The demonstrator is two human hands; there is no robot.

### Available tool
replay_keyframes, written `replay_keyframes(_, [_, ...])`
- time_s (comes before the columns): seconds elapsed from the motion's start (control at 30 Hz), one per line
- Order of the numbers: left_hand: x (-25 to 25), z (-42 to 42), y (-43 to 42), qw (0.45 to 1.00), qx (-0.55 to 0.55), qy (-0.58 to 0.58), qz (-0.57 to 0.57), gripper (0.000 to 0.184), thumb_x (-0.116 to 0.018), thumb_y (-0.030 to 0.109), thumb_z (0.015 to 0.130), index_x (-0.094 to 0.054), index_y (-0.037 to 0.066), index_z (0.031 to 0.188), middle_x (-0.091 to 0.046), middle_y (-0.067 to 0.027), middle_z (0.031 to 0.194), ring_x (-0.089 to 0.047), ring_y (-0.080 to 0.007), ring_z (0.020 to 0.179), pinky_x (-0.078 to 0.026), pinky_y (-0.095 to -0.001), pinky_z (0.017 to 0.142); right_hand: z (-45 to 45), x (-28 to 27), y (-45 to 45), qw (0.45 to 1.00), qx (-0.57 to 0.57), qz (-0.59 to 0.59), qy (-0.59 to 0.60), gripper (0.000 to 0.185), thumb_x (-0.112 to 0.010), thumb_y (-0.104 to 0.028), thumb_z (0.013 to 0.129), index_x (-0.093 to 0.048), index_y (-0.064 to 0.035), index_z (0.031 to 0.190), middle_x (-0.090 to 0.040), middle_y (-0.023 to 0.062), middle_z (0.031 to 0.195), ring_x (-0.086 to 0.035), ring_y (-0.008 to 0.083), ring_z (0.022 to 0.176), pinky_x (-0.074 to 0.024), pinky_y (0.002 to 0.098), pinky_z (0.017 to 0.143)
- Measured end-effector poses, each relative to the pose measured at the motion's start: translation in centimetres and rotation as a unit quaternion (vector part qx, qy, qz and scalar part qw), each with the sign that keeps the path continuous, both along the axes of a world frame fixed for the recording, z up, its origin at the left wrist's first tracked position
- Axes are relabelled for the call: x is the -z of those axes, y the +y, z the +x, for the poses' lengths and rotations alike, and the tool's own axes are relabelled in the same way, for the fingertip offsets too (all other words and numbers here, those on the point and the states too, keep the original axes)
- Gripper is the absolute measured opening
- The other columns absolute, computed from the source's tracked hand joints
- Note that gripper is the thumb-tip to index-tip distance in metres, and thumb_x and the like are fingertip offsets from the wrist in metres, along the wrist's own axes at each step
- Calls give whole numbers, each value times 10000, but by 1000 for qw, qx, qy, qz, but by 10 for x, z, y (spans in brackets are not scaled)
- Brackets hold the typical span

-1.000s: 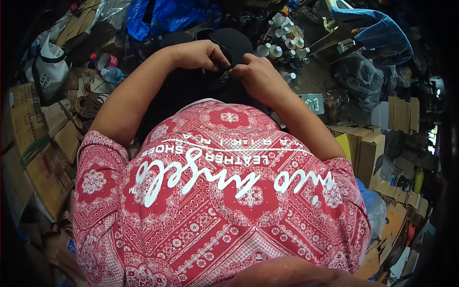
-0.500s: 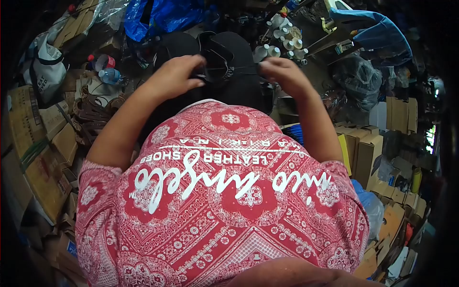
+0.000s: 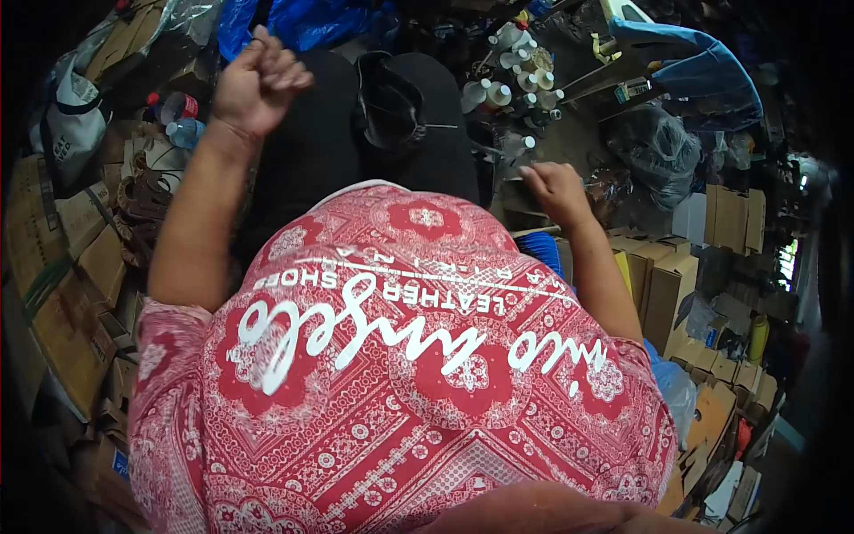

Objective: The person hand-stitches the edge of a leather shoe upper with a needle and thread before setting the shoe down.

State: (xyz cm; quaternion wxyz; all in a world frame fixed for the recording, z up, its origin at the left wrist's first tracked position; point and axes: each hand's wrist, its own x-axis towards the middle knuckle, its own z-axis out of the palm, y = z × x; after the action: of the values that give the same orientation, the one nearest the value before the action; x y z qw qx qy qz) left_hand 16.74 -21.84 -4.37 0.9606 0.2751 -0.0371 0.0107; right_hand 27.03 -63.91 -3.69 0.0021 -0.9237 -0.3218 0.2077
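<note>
A black strap-like item (image 3: pixel 390 102) rests on my dark-clothed thighs, with a thin pale line at its right side. My left hand (image 3: pixel 260 84) is raised beyond my left thigh, beside the blue bag (image 3: pixel 307 25). Its fingers are curled, and anything between them is too small to make out. Off to the right of my thighs, my right hand (image 3: pixel 553 189) is closed, thumb and fingers together; what it pinches cannot be made out. Neither hand touches the black item.
Several bottles (image 3: pixel 527 80) stand beyond my right knee. Cardboard boxes (image 3: pixel 667 285) lie at the right, near a dark plastic bag (image 3: pixel 658 153). More cardboard (image 3: pixel 67 294), brown strappy pieces (image 3: pixel 142 209) and a white bag (image 3: pixel 73 125) are at the left.
My hands have parted from beside the black item. The left moved out and away toward the blue bag; the right moved outward and nearer my body. The black item now shows more fully.
</note>
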Motion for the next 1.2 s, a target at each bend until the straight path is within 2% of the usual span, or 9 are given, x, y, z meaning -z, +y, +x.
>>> replay_keyframes(0.03, [-7,-9,3,980,-87,157,81,430,-320,326,1022,-307,151,629,-224,29,539,-256,-100,474,-299,-272,581,-1,2,-16,997,-30,67,-22,320,-547,-349,908,-634,-74,771,-626,106,722,-594,299,703,-402,415,695])
replay_keyframes(0.33, [-5,3,-20,981,-83,166,52,380,-394,299,996,-360,157,645,-252,37,534,-242,-107,469,-286,-265,544,-24,6,34,941,-146,259,-161,309,-567,-317,886,-580,-104,663,-586,91,667,-571,304,688,-380,415,687])
replay_keyframes(0.5, [6,-26,-7,932,-204,261,148,404,-354,330,1017,-471,108,701,-468,-4,636,-431,-142,584,-430,-338,683,-15,60,-23,991,-18,86,-98,236,-566,-319,902,-677,-129,818,-590,38,664,-587,193,696,-412,353,726])
replay_keyframes(0.57, [21,-38,45,884,-98,269,370,299,-479,338,961,-572,73,858,-595,-53,803,-558,-179,797,-466,-359,782,0,77,-36,886,242,311,243,301,-573,-366,900,-687,-88,882,-541,-11,656,-517,127,660,-399,299,651])
replay_keyframes(0.63, [33,-63,103,734,58,231,636,343,-642,299,849,-614,52,1085,-640,-103,980,-583,-222,1007,-453,-362,891,15,87,-54,819,315,421,231,384,-581,-415,895,-639,-96,1100,-583,-13,836,-532,114,768,-409,225,698])
replay_keyframes(0.67, [22,-84,106,629,92,188,748,480,-717,266,782,-598,49,1194,-637,-121,1049,-567,-234,1080,-430,-351,946,26,68,-54,662,441,481,369,509,-580,-419,895,-536,-73,1266,-605,23,916,-564,126,830,-435,244,751])
replay_keyframes(0.77, [10,-109,110,704,-84,236,664,616,-779,156,690,-563,63,1260,-595,-130,1188,-530,-197,1138,-407,-335,976,55,52,-45,881,297,364,53,649,-642,-350,858,-426,9,1354,-608,146,1081,-606,204,912,-478,318,808])
replay_keyframes(1.0, [-33,-24,-38,535,-59,-81,839,432,-765,174,680,-661,92,1091,-613,-87,1138,-603,-266,1034,-478,-339,894,36,-21,140,915,-180,348,95,439,-698,-274,809,-600,-124,1209,-648,117,992,-630,247,928,-489,387,806])
replay_keyframes(1.2, [-11,6,-68,377,90,-104,916,358,-760,176,663,-668,102,1001,-605,-73,1150,-612,-288,981,-497,-365,823,32,-16,175,971,-170,137,103,511,-720,-393,747,-615,-70,1129,-662,177,964,-637,332,915,-490,396,790])
